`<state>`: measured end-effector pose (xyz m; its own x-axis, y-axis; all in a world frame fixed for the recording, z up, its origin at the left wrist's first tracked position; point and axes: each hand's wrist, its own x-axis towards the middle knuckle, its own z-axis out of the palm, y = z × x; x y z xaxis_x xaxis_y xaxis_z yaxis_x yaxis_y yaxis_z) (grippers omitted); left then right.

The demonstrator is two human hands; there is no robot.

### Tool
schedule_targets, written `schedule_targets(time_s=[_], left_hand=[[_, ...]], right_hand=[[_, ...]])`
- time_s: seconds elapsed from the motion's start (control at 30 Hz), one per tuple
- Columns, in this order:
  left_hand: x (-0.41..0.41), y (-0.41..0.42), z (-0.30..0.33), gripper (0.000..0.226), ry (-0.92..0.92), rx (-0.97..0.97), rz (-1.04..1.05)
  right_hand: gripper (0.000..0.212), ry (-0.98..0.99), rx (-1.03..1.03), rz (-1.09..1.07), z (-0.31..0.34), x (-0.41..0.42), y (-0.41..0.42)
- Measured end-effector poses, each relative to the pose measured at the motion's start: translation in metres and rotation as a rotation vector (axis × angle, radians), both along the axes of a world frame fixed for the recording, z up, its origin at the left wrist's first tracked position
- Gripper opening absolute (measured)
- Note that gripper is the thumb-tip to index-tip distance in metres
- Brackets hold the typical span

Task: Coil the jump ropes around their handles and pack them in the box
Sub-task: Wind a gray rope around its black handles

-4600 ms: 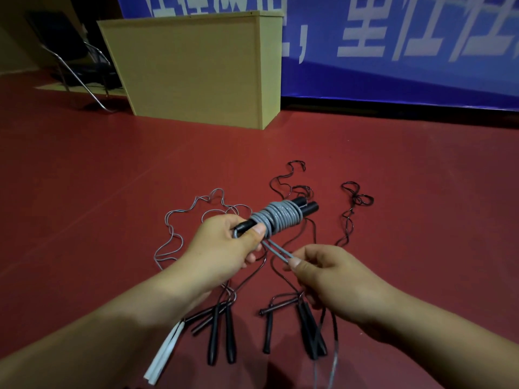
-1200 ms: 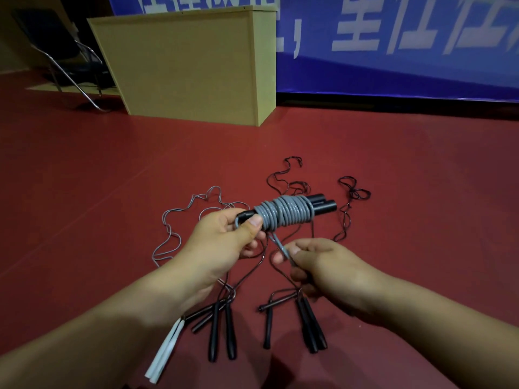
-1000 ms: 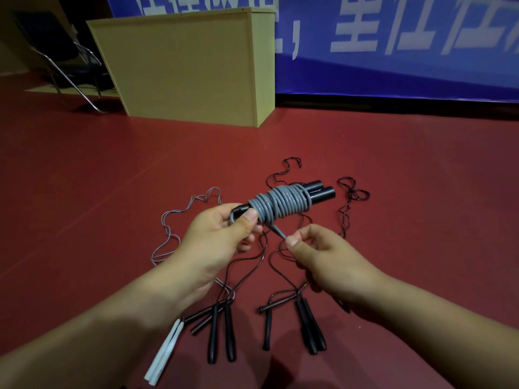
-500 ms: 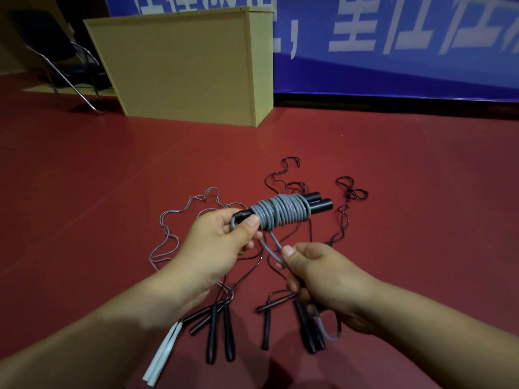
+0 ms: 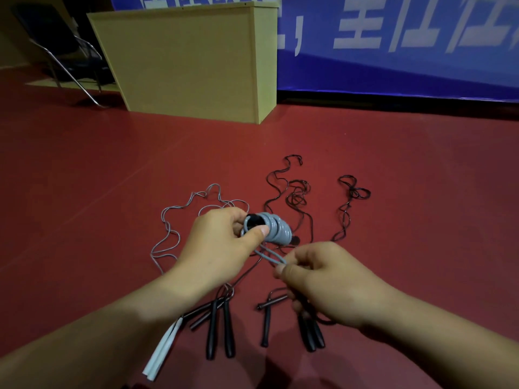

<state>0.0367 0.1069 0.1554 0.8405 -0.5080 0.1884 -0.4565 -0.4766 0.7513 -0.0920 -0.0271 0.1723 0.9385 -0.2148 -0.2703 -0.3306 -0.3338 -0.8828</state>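
My left hand grips a pair of black handles with grey rope coiled round them; the bundle points away from me, so I see its near end. My right hand pinches the free grey rope loop just below the bundle. On the red floor lie more jump ropes: black handles, further black handles partly under my right hand, white handles, a loose grey cord and black cords. A tan wooden box stands at the back.
A blue banner with white characters runs along the back wall. A black chair with metal legs stands at the far left, beside the box. Red floor surrounds the ropes.
My left hand has turned the coiled bundle from lying sideways to pointing away from me. My right hand still pinches the grey loop and has shifted a little to the right.
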Motion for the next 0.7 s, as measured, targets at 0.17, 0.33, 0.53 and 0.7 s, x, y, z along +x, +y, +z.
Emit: schedule_targets(time_s=[0.17,0.33,0.53,0.7], left_hand=[[0.004,-0.002,0.0,0.018,0.23,-0.113,0.027],[0.005,-0.002,0.0,0.019,0.232,-0.135,0.024],[0.004,-0.001,0.002,0.021,0.014,0.097,-0.059],[-0.001,0.0,0.004,0.025,0.089,0.19,-0.31]], right_hand=[[0.034,-0.052,-0.231,-0.073,0.002,0.001,-0.014],[0.033,-0.113,-0.2,0.045,0.006,-0.003,-0.018],[0.025,-0.097,0.095,0.004,0.012,0.002,-0.026],[0.031,-0.132,-0.059,-0.142,0.006,0.007,-0.038]])
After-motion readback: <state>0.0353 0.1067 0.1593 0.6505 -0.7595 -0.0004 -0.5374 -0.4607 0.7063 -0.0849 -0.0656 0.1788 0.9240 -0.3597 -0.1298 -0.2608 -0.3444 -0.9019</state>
